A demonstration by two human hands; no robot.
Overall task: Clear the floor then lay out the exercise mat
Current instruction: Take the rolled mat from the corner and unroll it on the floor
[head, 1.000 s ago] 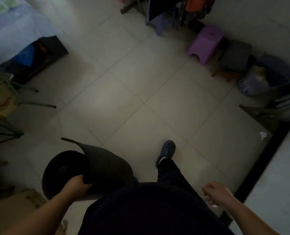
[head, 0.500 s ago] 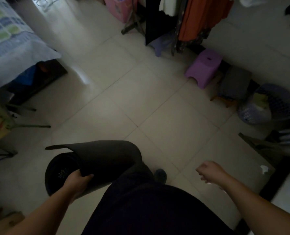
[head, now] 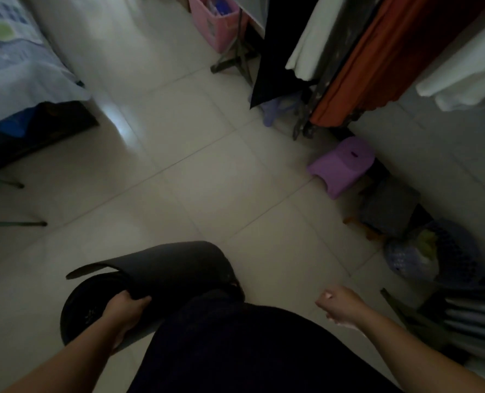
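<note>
A dark rolled exercise mat [head: 167, 270] hangs at hip height at the lower left, its loose outer flap sticking out to the left. My left hand [head: 125, 307] is shut on the edge of the roll near its open end. My right hand [head: 340, 303] floats at the lower right with the fingers curled in and nothing in it. The pale tiled floor [head: 196, 177] stretches ahead of me in dim light.
A bed with a patterned cover [head: 11, 66] is at the left. A clothes rack [head: 335, 61] with hanging garments, a pink bin [head: 216, 21], a purple stool [head: 340, 165], a grey stool [head: 388, 205] and a mesh basket [head: 431, 251] line the right wall.
The view has tilted up and moved forward, showing more of the rack and pink bin. My left hand keeps hold of the rolled mat; my right hand stays curled beside me.
</note>
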